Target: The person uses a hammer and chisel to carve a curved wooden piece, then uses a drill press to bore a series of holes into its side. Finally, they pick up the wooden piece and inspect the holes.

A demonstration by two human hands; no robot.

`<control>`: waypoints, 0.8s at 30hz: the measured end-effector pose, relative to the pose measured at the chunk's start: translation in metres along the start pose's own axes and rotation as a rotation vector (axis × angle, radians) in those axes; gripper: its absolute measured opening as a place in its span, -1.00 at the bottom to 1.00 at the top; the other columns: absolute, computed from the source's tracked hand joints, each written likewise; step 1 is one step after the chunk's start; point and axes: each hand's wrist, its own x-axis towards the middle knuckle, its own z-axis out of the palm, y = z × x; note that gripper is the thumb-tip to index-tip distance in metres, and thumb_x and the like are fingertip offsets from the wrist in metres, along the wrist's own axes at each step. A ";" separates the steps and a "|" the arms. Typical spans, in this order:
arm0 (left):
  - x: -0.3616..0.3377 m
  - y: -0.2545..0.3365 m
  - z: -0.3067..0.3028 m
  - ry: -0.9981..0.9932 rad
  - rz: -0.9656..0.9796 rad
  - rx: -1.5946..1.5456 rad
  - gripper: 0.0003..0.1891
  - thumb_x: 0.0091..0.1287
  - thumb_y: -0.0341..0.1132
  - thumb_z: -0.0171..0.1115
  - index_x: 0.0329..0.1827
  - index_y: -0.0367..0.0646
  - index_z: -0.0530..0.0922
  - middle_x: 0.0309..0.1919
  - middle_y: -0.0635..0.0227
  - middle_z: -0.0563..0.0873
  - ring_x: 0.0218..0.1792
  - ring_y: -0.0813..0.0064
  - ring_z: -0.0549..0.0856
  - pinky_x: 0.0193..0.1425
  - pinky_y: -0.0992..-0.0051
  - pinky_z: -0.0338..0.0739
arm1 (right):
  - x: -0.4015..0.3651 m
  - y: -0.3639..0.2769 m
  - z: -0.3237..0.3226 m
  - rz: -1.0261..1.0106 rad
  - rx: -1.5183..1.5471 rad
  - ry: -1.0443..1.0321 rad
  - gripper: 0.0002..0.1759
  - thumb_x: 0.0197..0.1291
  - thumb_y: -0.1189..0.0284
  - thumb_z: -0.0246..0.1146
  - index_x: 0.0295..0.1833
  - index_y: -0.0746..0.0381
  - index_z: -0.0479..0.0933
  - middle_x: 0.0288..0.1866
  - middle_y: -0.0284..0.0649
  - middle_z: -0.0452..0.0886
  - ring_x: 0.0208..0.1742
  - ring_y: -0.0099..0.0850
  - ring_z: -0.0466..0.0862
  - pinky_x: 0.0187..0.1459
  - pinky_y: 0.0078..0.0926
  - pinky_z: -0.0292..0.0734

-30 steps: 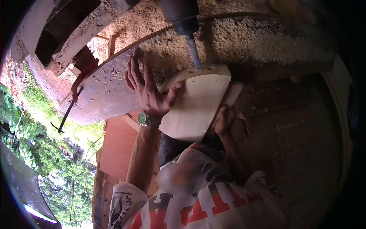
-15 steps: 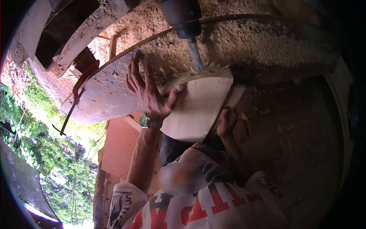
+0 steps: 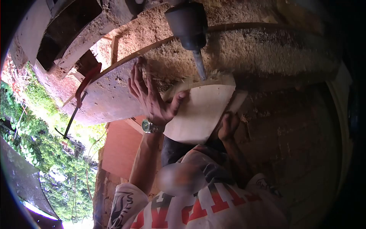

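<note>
A pale, curved wooden board [image 3: 200,110] lies under the bit [image 3: 199,65] of a dark drill chuck [image 3: 187,26]. The bit's tip is at the board's far edge, where small holes or notches show among shavings. My left hand [image 3: 152,99], with a metal watch at the wrist, is spread flat. Its thumb rests on the board, and its fingers reach over the work surface to the left. At the board's right side, my right hand [image 3: 228,126] is curled against the edge, close to a second strip of wood [image 3: 237,102]; some of its fingers are hidden.
Sawdust [image 3: 259,45] covers the curved work table [image 3: 110,95] behind the board. A red-handled clamp [image 3: 85,82] hangs at the table's left edge. A brick wall [image 3: 282,122] stands in shadow on the right, with greenery [image 3: 61,171] outside at left.
The whole view has shifted slightly downward. Fewer chips show around the bit, and the board's far edge sits slightly differently under it. Both hands keep nearly the same pose on the board.
</note>
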 end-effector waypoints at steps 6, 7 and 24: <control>0.006 0.004 0.001 -0.033 -0.063 -0.079 0.17 0.24 0.60 0.02 0.66 -0.22 0.17 0.66 -0.11 0.12 0.69 -0.11 0.01 0.62 -0.25 -0.32 | 0.009 -0.010 0.002 -0.017 0.031 -0.015 -0.50 0.48 0.19 0.08 -0.50 0.27 0.31 -0.63 -0.32 0.24 -0.54 -0.51 0.27 -0.47 -0.35 0.08; 0.007 0.004 0.000 -0.037 -0.061 -0.071 0.17 0.24 0.59 0.02 0.66 -0.22 0.16 0.66 -0.11 0.12 0.69 -0.11 0.01 0.62 -0.24 -0.32 | 0.010 -0.010 0.003 -0.031 0.033 -0.004 -0.50 0.48 0.19 0.08 -0.51 0.27 0.31 -0.63 -0.33 0.23 -0.54 -0.52 0.27 -0.47 -0.35 0.07; 0.025 0.002 -0.008 -0.046 -0.026 -0.030 0.16 0.25 0.58 0.04 0.64 -0.26 0.21 0.59 -0.11 0.27 0.63 -0.12 0.18 0.59 -0.16 -0.11 | 0.020 -0.021 0.008 -0.029 0.028 0.026 -0.53 0.45 0.20 0.11 -0.48 0.28 0.31 -0.57 -0.36 0.26 -0.46 -0.54 0.30 -0.41 -0.38 0.12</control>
